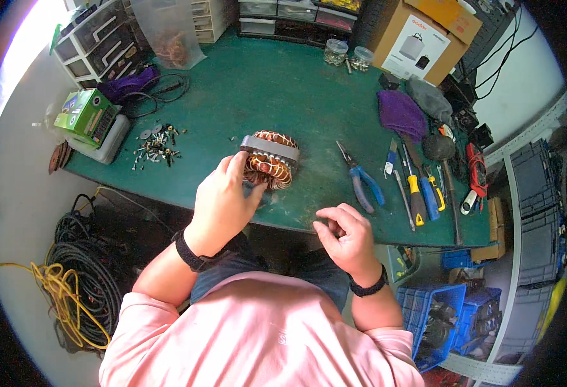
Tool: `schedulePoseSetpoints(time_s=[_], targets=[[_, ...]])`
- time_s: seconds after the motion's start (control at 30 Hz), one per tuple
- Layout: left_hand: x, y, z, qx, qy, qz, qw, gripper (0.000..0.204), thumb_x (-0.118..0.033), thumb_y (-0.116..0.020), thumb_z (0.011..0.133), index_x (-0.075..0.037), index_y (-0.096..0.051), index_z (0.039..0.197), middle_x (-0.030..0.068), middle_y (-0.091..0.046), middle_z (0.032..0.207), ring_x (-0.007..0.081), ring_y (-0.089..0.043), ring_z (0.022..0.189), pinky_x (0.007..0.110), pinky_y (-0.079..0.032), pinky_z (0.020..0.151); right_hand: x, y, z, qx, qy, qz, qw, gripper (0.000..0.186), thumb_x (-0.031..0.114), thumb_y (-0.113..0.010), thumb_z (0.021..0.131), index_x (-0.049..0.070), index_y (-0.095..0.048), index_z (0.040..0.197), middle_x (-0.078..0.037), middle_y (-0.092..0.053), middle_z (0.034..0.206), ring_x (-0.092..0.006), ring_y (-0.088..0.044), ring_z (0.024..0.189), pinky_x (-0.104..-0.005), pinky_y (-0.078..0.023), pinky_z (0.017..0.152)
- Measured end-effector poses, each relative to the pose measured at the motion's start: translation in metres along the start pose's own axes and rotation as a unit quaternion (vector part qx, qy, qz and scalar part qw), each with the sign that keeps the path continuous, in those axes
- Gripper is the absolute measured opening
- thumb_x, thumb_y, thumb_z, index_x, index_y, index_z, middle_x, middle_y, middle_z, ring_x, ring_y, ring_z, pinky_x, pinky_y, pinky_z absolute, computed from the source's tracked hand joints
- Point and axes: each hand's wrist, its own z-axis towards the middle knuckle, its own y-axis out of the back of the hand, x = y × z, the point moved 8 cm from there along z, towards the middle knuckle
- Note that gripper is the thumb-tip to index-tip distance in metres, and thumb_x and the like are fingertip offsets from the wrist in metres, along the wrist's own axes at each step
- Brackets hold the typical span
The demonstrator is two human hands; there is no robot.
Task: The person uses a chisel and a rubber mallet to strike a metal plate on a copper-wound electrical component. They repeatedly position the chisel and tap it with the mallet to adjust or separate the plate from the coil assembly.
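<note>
A motor stator (270, 157) with copper windings and a grey metal core stands on the green workbench (283, 90) near its front edge. My left hand (224, 197) grips its near left side, fingers wrapped on the core and windings. My right hand (343, 235) hovers over the bench's front edge to the right of the stator, fingers curled and pinched together; something small and thin may be between them, but I cannot tell. Blue-handled pliers (361, 180) lie just beyond my right hand.
Screwdrivers (419, 190) and other tools lie at the right, a purple cloth (401, 113) behind them. Loose screws (157, 145) and a green box (86, 116) sit at the left. A cardboard box (425, 39), two jars (348, 55) and drawer units line the back. Cables (77, 277) coil on the floor; blue crates (451, 316) stand at the right.
</note>
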Motion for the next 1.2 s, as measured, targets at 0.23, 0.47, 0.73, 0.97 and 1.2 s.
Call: schedulePoseSetpoints(time_s=[0.23, 0.47, 0.73, 0.97, 1.2], targets=[[0.001, 0.001, 0.0, 0.017, 0.007, -0.024, 1.0, 0.058, -0.016, -0.077, 0.077, 0.002, -0.051, 0.126, 0.0194, -0.062, 0.11, 0.0323, -0.066, 0.082, 0.038, -0.054, 0.072, 0.003, -0.002, 0.004, 0.011, 0.015, -0.012, 1.0, 0.016, 0.002, -0.074, 0.077, 0.002, -0.066, 0.091, -0.007, -0.054, 0.07, -0.0154, -0.049, 0.055, -0.0281, -0.039, 0.05], [0.003, -0.001, -0.005, 0.012, 0.002, -0.031, 0.999, 0.06, -0.014, -0.077, 0.077, 0.002, -0.049, 0.128, 0.0197, -0.061, 0.111, 0.0323, -0.065, 0.083, 0.038, -0.054, 0.073, 0.006, -0.004, 0.008, 0.027, 0.026, -0.038, 0.999, 0.016, 0.004, -0.073, 0.077, 0.002, -0.066, 0.091, -0.008, -0.056, 0.072, -0.0204, -0.054, 0.061, -0.032, -0.043, 0.055], [0.003, 0.0, -0.008, 0.014, 0.005, -0.034, 0.999, 0.058, -0.014, -0.077, 0.076, 0.002, -0.051, 0.125, 0.0195, -0.061, 0.111, 0.0326, -0.065, 0.083, 0.039, -0.054, 0.073, 0.003, -0.007, 0.008, 0.043, 0.008, -0.053, 0.998, 0.018, 0.009, -0.073, 0.078, 0.002, -0.066, 0.093, -0.011, -0.061, 0.08, -0.0291, -0.06, 0.077, -0.0391, -0.049, 0.069], [0.005, 0.001, -0.011, 0.005, -0.007, -0.044, 0.999, 0.058, -0.012, -0.078, 0.075, 0.001, -0.051, 0.124, 0.0196, -0.062, 0.11, 0.033, -0.065, 0.084, 0.039, -0.054, 0.074, 0.006, -0.005, 0.023, 0.014, 0.011, -0.084, 0.996, 0.034, 0.009, -0.073, 0.078, 0.002, -0.063, 0.109, -0.013, -0.06, 0.099, -0.0257, -0.058, 0.086, -0.0336, -0.047, 0.071], [0.003, 0.0, -0.012, 0.009, 0.005, -0.047, 0.999, 0.059, -0.009, -0.077, 0.075, 0.003, -0.05, 0.126, 0.0198, -0.061, 0.112, 0.0327, -0.065, 0.088, 0.038, -0.054, 0.076, 0.012, -0.013, 0.066, 0.039, 0.042, -0.05, 0.997, 0.052, 0.015, -0.072, 0.082, -0.005, -0.052, 0.126, -0.022, -0.057, 0.119, -0.0386, -0.055, 0.113, -0.0422, -0.043, 0.099]])
